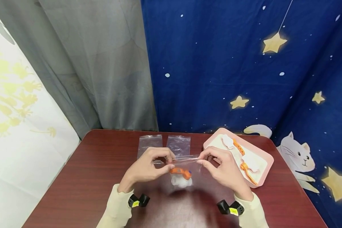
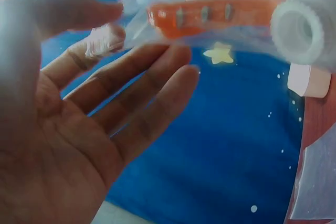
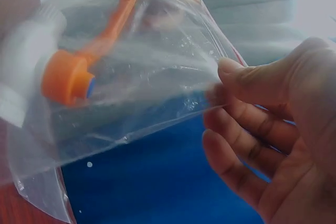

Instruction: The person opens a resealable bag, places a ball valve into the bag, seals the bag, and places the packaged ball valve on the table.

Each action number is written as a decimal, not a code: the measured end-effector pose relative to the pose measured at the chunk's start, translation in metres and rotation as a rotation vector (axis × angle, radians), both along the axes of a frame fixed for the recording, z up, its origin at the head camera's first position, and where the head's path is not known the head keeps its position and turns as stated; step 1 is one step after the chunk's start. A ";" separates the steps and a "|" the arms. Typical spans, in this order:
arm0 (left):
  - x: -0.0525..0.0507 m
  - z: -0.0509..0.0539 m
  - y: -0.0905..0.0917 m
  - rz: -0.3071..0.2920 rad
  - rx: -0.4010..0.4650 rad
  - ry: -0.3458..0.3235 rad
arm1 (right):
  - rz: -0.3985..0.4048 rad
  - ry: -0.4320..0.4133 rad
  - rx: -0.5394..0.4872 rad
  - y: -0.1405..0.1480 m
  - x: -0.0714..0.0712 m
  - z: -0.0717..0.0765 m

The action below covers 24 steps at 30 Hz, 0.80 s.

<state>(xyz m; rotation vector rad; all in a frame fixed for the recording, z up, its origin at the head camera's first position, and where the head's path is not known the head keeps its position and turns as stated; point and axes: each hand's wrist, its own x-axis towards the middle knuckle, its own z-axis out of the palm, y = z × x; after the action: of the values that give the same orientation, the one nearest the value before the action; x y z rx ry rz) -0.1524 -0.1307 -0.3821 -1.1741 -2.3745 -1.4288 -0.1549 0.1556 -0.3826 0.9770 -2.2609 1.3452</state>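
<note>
Between both hands hangs a clear zip bag with a white plastic valve inside. The valve's orange handle lies lengthwise in the bag in the left wrist view; its orange hub has a blue centre in the right wrist view. My left hand pinches one top corner of the bag between thumb and index finger, its other fingers extended. At the opposite corner, my right hand pinches the bag's edge with thumb and fingertips. The bag's mouth is stretched between the hands; whether its seal is closed I cannot tell.
Two flat clear zip bags lie side by side behind the hands. A pink-rimmed tray at the right holds more white valves with orange handles. Curtains hang behind the brown table.
</note>
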 end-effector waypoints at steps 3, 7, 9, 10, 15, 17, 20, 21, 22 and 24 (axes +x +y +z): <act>-0.001 -0.001 0.002 0.022 0.038 0.012 | -0.014 -0.068 -0.044 0.002 -0.001 0.000; -0.002 -0.003 0.006 0.048 0.086 0.039 | -0.052 -0.135 -0.086 0.003 -0.001 0.001; -0.003 -0.003 0.008 0.062 0.096 0.070 | -0.069 -0.158 -0.102 0.004 -0.001 0.001; -0.003 -0.004 0.008 0.069 0.099 0.085 | -0.076 -0.171 -0.108 0.004 -0.001 0.001; -0.002 -0.003 0.010 0.113 0.084 0.142 | -0.074 -0.231 -0.128 0.004 -0.002 0.001; -0.001 -0.002 0.010 0.132 0.086 0.147 | -0.060 -0.254 -0.140 0.004 -0.002 0.001; 0.000 -0.002 0.011 0.171 0.110 0.134 | -0.045 -0.274 -0.161 0.003 -0.002 0.001; 0.000 -0.002 0.012 0.187 0.120 0.126 | -0.044 -0.277 -0.169 0.003 -0.001 0.001; 0.000 -0.002 0.014 0.203 0.134 0.117 | -0.044 -0.277 -0.176 0.003 -0.001 0.002; 0.001 -0.002 0.016 0.236 0.169 0.087 | -0.045 -0.270 -0.190 0.002 -0.001 0.002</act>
<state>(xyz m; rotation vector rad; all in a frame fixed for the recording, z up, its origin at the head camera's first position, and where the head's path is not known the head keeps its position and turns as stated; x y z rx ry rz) -0.1514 -0.1144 -0.3844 -0.8652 -2.1979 -1.4351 -0.1554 0.1581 -0.3808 0.7131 -2.2712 1.7247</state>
